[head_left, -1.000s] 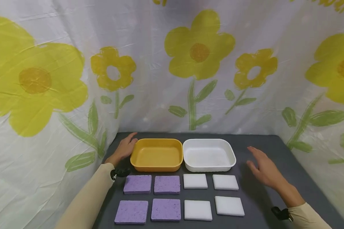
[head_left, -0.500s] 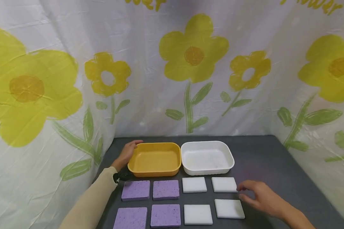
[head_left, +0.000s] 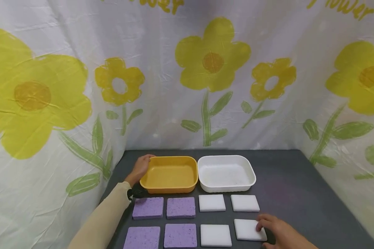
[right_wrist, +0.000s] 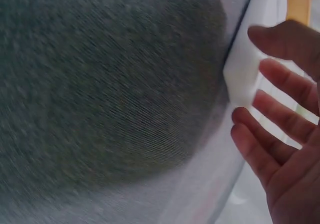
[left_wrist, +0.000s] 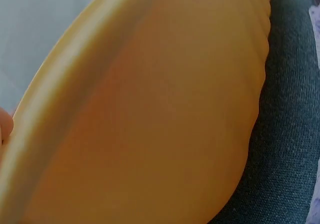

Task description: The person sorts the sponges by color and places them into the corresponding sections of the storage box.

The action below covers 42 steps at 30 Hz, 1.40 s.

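Though the left hand's (head_left: 140, 168) grip is unclear, the unclenched right hand (head_left: 278, 233) overlaps the lower-right white sponge's (head_left: 245, 230) right edge.

I'm bringing the right hand (head_left: 275, 231) in from beyond the white tray (head_left: 226, 172), and its fingers are now reaching over the front-right white sponge (head_left: 245, 229). The left hand (head_left: 140, 168) is drawing its fingers closer against the yellow tray (head_left: 169, 175); my head view is taking in more yellow lettering (head_left: 344, 6).
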Tool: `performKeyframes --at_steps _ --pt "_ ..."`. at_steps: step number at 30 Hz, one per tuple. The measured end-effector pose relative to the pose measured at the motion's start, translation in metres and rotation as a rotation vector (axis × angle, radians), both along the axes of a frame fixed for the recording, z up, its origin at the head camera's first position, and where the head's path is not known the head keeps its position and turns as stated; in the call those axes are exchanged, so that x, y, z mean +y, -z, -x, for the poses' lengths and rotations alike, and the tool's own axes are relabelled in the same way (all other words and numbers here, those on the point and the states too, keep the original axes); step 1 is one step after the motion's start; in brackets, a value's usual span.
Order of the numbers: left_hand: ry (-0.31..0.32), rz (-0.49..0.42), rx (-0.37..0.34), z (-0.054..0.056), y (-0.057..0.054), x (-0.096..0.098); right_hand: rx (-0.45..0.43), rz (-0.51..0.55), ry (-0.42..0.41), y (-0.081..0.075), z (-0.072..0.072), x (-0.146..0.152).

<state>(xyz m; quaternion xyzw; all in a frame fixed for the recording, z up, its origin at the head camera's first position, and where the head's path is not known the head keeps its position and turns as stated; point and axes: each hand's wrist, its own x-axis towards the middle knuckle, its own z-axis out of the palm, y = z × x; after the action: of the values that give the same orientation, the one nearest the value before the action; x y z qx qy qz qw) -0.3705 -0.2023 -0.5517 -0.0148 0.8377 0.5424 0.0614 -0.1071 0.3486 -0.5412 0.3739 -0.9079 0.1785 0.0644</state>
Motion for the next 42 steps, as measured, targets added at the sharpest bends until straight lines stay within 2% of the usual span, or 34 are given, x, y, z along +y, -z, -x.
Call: performKeyframes --at_steps 2,4,7,9,10,11,13,16,18,20,22,23,25,27,30,33,35,42 --pt "-0.007 0.017 -0.001 0.0 0.001 0.0 -0.046 -0.006 0.034 0.004 0.0 0.0" --pt "-0.006 0.031 0.007 -0.001 0.002 0.0 -0.084 -0.004 0.085 0.018 0.002 0.004" --pt "-0.003 0.048 0.02 -0.001 0.005 0.0 -0.067 0.025 0.13 0.028 0.002 0.003" --pt "0.003 0.062 0.038 -0.002 0.005 0.0 -0.034 0.052 0.149 0.032 0.001 0.001" --pt "0.004 0.066 0.044 -0.002 0.005 -0.001 -0.038 0.063 0.155 0.025 -0.002 -0.004" --pt "0.004 0.074 0.053 -0.002 0.004 -0.001 -0.03 0.07 0.162 0.025 -0.001 -0.006" --pt "-0.002 0.086 0.068 -0.003 0.003 -0.001 -0.077 0.063 0.193 0.029 0.0 -0.004" --pt "-0.009 0.087 0.068 -0.005 0.004 0.0 -0.145 0.053 0.21 0.05 0.006 0.011" --pt "-0.003 0.085 0.066 -0.005 0.003 0.001 -0.122 0.09 0.157 0.069 0.013 0.024" --pt "0.009 0.082 0.066 -0.005 0.003 0.001 -0.045 0.121 0.128 0.077 0.016 0.03" --pt "0.019 0.084 0.076 -0.005 0.003 0.001 0.078 0.146 0.104 0.067 0.017 0.025" --pt "0.018 0.086 0.082 -0.005 0.003 0.001 0.137 0.154 0.094 0.056 0.017 0.02" --pt "0.011 0.091 0.09 -0.003 0.002 0.001 0.182 0.137 0.128 0.023 0.015 0.005" --pt "0.005 0.094 0.091 -0.002 0.001 0.001 0.217 0.122 0.126 -0.008 0.017 -0.009" --pt "0.01 0.102 0.092 -0.001 0.0 0.0 0.257 0.114 0.105 -0.037 0.025 -0.026" --pt "0.017 0.105 0.102 0.0 0.001 0.0 0.321 0.119 0.061 -0.051 0.038 -0.04" --pt "0.017 0.107 0.111 0.002 0.003 0.0 0.327 0.117 0.045 -0.059 0.048 -0.05" --pt "0.001 0.123 0.135 0.0 0.005 -0.001 0.23 0.041 0.055 -0.081 0.083 -0.088"
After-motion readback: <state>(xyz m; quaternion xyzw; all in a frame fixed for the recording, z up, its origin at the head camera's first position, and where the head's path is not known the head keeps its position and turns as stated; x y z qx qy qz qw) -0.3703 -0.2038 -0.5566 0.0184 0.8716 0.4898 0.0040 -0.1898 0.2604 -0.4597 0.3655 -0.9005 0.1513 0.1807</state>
